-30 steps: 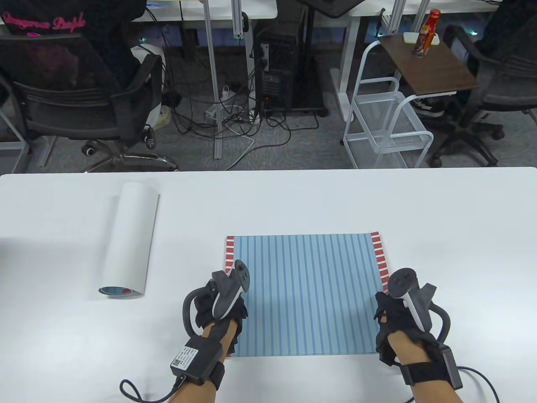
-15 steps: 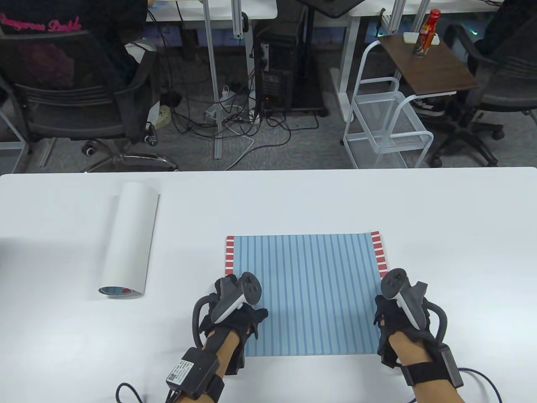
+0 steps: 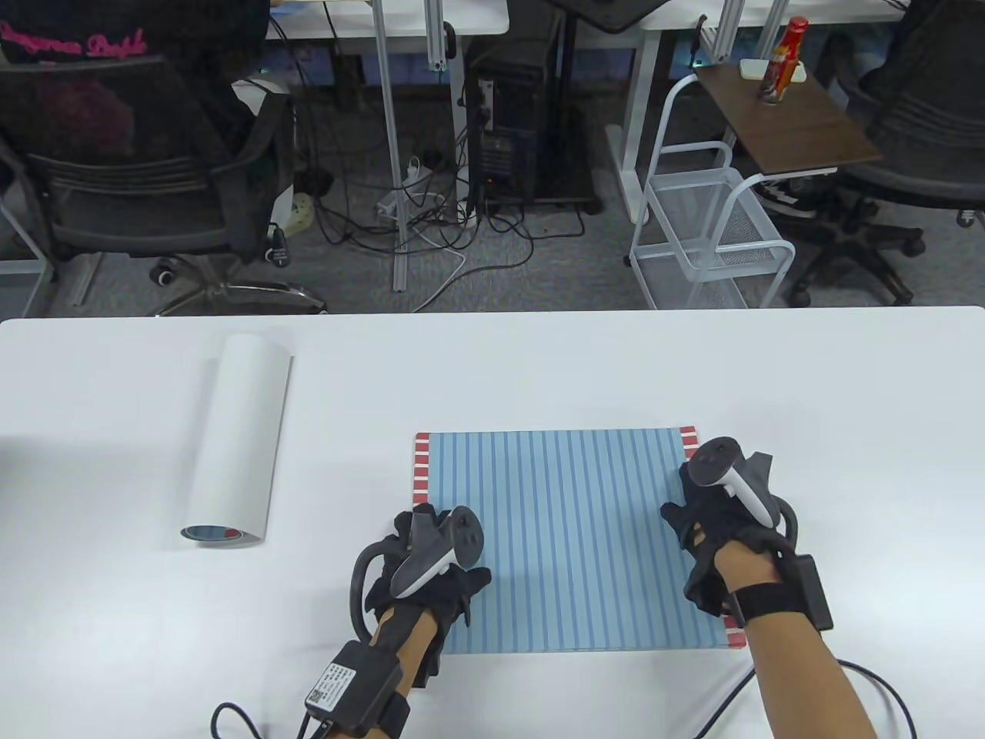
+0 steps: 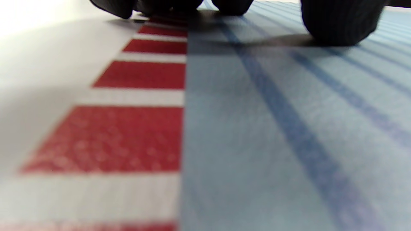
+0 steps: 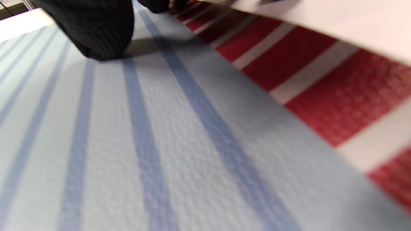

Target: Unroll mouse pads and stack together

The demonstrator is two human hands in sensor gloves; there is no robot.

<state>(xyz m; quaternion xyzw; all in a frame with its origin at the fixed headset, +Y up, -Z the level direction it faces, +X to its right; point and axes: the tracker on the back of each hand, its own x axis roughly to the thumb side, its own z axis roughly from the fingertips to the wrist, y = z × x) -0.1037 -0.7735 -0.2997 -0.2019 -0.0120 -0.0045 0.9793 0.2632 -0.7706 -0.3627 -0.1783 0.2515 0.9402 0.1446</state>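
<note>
A blue striped mouse pad [image 3: 562, 539] with red-and-white side strips lies unrolled and flat at the table's front middle. A second pad [image 3: 235, 439] lies rolled, white side out, at the left, apart from both hands. My left hand [image 3: 435, 573] rests on the flat pad's near left part; in the left wrist view its fingertips [image 4: 340, 22] press on the pad [image 4: 257, 128]. My right hand [image 3: 712, 512] rests on the pad's right edge; in the right wrist view a fingertip [image 5: 93, 29] presses on the pad [image 5: 160, 144]. Neither hand holds anything.
The white table [image 3: 692, 369] spreads wide around the pad. Past its far edge are office chairs [image 3: 146, 169], a white wire cart [image 3: 716, 231] and floor cables [image 3: 431, 223]. A black cable [image 3: 862, 677] trails from my right wrist.
My right hand has slid away from me along the pad's right edge, uncovering the near right corner. My left hand shifted right onto the pad, then stayed.
</note>
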